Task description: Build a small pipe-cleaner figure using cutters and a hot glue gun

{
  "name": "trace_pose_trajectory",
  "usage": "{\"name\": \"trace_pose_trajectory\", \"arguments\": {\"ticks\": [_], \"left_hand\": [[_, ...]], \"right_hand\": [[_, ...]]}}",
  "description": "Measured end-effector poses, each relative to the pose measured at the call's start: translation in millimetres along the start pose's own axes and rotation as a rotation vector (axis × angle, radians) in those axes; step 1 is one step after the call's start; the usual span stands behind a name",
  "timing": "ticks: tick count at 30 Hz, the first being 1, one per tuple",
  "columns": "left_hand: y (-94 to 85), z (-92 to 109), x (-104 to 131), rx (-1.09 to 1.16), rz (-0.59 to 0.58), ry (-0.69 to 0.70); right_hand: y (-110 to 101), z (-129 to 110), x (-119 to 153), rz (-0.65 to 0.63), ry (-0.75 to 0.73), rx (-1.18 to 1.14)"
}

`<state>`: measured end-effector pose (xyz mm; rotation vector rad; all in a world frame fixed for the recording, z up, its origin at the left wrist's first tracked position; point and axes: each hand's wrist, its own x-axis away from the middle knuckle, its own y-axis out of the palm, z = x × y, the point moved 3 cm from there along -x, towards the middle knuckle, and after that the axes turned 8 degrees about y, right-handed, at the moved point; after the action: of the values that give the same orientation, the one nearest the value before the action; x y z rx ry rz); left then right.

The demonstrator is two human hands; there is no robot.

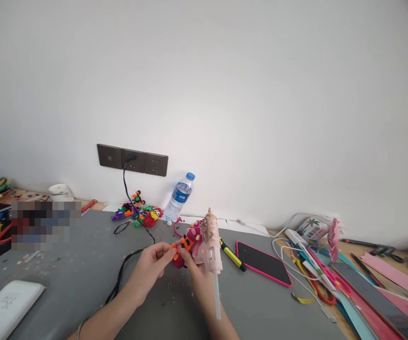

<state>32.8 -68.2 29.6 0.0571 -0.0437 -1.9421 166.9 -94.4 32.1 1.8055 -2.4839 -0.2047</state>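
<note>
My left hand (156,261) is closed, its fingertips pinching the orange end of a pipe-cleaner figure (187,242) in orange, black and magenta. My right hand (194,268) has its thumb against the same figure, close to the left fingertips. A pale pink hot glue gun (212,252) rests with its handle in the right hand, nozzle toward the wall. Its nozzle end is crusted with dried glue. A translucent glue stick (217,297) juts from its back over my right wrist. The fingers around the handle are largely hidden.
A water bottle (180,197) leans at the wall beside colorful pipe-cleaner figures (152,217). A black cord (126,182) runs from the socket. Right are a yellow-black pen (232,255), a pink-edged phone (263,263), cables and paper; a white power bank (9,309) lies left.
</note>
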Motion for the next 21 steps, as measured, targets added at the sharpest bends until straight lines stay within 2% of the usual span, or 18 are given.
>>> {"name": "trace_pose_trajectory", "arguments": {"ticks": [7, 14, 19, 21], "left_hand": [[-1.2, 5.7, 1.0, -0.067, 0.029, 0.045], [-5.1, 9.8, 1.1, -0.188, 0.055, 0.053], [-6.9, 4.5, -0.8, -0.106, 0.07, 0.005], [-9.4, 1.5, -2.7, -0.032, 0.097, -0.011]], "right_hand": [[1.5, -4.9, 0.4, 0.002, 0.033, -0.041], [-0.7, 3.2, -3.8, 0.006, 0.015, -0.02], [2.2, 5.8, -4.1, -0.029, 0.008, -0.014], [0.7, 4.7, -4.4, 0.016, -0.046, -0.001]]}}
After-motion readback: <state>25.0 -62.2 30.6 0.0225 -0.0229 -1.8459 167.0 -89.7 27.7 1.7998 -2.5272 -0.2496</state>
